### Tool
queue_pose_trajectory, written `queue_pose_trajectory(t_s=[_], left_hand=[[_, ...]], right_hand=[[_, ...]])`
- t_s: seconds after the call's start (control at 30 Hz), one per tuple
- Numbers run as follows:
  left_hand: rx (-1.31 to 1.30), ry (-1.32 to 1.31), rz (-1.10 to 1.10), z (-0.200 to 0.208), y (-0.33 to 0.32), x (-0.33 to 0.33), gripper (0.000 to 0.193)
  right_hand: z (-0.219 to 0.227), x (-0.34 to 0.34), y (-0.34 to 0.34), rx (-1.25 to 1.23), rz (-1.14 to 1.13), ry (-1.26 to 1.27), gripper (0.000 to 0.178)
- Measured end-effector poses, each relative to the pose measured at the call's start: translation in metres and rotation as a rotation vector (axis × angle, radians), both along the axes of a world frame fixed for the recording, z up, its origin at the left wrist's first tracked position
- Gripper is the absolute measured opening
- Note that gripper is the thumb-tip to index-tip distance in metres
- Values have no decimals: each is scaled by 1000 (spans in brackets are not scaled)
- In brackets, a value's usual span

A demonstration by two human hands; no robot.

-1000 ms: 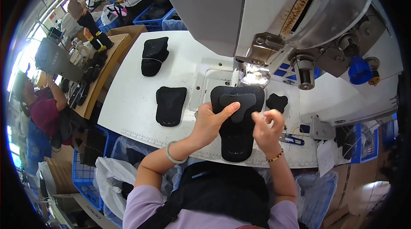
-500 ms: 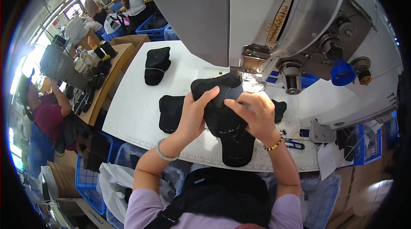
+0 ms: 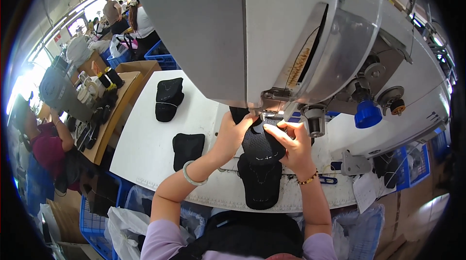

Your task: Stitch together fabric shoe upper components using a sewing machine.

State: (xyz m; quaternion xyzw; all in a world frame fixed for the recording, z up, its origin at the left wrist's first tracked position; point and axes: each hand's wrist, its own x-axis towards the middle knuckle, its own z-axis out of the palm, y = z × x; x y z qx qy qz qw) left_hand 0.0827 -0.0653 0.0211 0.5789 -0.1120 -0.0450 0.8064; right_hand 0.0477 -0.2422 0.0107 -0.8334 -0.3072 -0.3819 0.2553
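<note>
Under the needle area of a grey-white sewing machine lies a black mesh fabric piece, apparently a shoe upper, marked with pale stitches. My left hand is closed on its left side, thumb and fingertips pressed near the presser foot. On the right side, my right hand pinches the edge with thumb and forefinger. Another black upper hangs below it toward the table's front edge, partly overlapped. To the left rest two more black pieces, one with a white stitch line and a plain one.
Blue thread clippers and thread scraps lie right of my right wrist on the white table. A blue tension knob juts from the machine. Blue baskets stand below at left; co-workers are further left and behind.
The upper has gone from being held up in front of the machine to lying under the needle area. Both hands have shifted with it, and my view has tilted slightly.
</note>
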Motion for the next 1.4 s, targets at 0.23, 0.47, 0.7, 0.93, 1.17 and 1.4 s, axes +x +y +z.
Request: queue_pose_trajectory(t_s=[0.23, 0.47, 0.7, 0.93, 1.17, 1.4], left_hand=[[-41, 31, -11, 5, -2, -2, 11], [189, -42, -44, 6, 12, 6, 18], [238, -34, -229, 18, 23, 11, 15], [251, -123, -133, 13, 14, -1, 21], [35, 111, -249, 18, 14, -6, 21], [70, 80, -268, 18, 15, -4, 22]], right_hand=[[-2, 0, -1, 12, -18, 26, 50], [-4, 4, -1, 14, -21, -33, 47], [-9, 3, 0, 103, 65, -104, 62], [5, 0, -6, -54, 19, -21, 59], [-4, 4, 5, -4, 115, -145, 37], [-2, 1, 7, -19, 67, -148, 42]])
